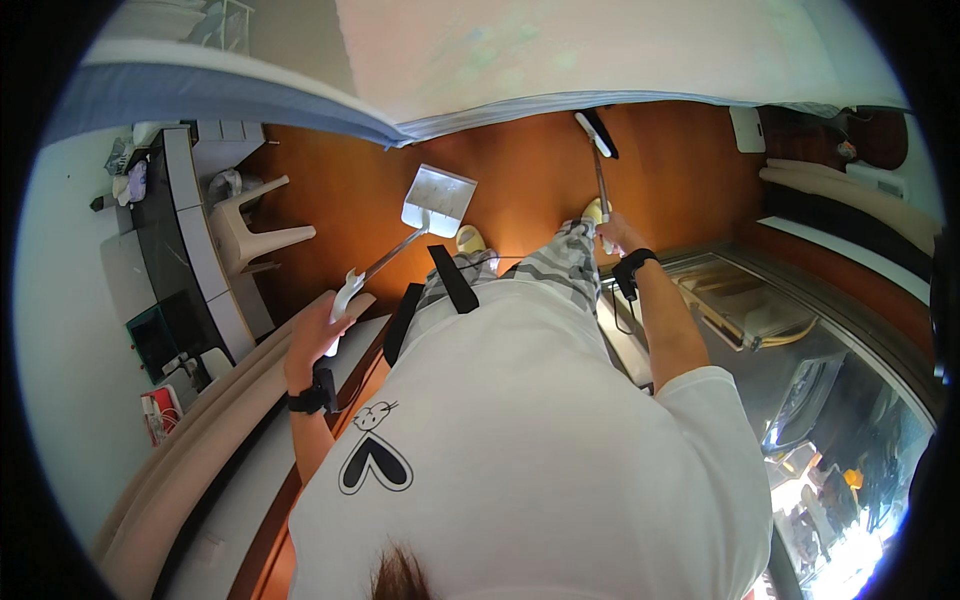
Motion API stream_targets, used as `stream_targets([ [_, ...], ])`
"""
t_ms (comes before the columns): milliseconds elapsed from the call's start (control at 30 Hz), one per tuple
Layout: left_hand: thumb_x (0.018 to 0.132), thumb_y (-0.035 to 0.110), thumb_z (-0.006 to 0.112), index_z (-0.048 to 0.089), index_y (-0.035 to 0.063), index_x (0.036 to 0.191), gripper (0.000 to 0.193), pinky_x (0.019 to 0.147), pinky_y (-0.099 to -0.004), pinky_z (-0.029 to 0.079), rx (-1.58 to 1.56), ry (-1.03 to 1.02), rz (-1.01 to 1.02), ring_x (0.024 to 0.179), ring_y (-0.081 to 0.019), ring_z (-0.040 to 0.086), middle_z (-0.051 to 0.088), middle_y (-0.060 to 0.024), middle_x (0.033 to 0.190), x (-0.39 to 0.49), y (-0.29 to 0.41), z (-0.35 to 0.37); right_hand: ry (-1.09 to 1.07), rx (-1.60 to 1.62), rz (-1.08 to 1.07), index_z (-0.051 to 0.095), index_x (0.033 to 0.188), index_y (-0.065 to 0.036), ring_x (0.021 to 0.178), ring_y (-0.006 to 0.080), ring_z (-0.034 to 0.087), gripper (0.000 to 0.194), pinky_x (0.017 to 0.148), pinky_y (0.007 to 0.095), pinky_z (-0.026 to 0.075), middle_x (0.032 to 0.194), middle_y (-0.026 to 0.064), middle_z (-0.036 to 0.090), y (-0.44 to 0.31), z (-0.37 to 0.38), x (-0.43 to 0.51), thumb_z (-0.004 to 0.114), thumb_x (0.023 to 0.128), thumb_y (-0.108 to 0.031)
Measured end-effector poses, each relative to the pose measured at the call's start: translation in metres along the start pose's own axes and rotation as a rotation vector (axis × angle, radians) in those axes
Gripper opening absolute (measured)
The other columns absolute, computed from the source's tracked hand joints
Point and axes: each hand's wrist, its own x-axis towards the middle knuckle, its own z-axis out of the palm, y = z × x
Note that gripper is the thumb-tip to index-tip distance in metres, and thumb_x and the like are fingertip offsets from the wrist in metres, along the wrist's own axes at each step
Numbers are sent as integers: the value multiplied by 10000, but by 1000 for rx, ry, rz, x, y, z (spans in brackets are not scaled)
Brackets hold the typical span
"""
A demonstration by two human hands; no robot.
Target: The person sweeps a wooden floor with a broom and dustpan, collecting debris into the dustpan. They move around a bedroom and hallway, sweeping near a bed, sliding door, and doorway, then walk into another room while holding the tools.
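My left hand (313,330) is closed around the white handle of a long-handled dustpan (441,196), whose pan is over the reddish-brown floor ahead of my feet. My right hand (621,234) grips the long handle of a broom (598,135); its white head with dark bristles lies at the floor near the edge of the bed's hanging cloth. Both wrists wear black bands with small devices. The broom head and the pan are well apart.
A bed with a pale cover (600,52) spans the far side. At left stand a light plastic stool (244,232) and a desk (184,169). A white scale-like panel (746,129) lies at far right. Glass window panes (757,360) are on my right.
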Motion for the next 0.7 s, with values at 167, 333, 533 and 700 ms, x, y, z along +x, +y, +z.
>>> stream_targets([
  [167, 826, 330, 692, 602, 102, 1014, 309, 655, -409, 506, 153, 8, 47, 681, -310, 670, 675, -85, 705, 0, -47, -16, -84, -153, -155, 609, 868, 41, 482, 238, 617, 203, 402, 373, 481, 642, 145, 641, -53, 67, -50, 648, 748, -119],
  [333, 835, 337, 677, 594, 96, 1048, 332, 661, -391, 518, 180, -13, 24, 679, -260, 690, 687, -73, 714, -4, -78, -19, -179, -335, -101, 584, 1037, 52, 576, 249, 655, 345, 472, 376, 512, 731, 163, 666, -84, 90, -95, 661, 768, -150],
  [533, 839, 328, 681, 601, 88, 1048, 329, 656, -384, 513, 186, 103, 60, 676, -258, 688, 682, -96, 726, -20, -110, -6, -139, -4, -161, 586, 1113, 28, 522, 185, 592, 339, 458, 345, 474, 672, 91, 607, -74, 81, -125, 624, 807, -115],
  [700, 838, 294, 694, 606, 82, 1094, 344, 650, -398, 496, 50, 62, -62, 662, -266, 656, 664, -104, 729, -29, -141, 3, -106, 238, -102, 566, 1179, -21, 457, 115, 479, 370, 396, 276, 375, 611, 11, 511, -51, 16, -170, 604, 815, -69],
])
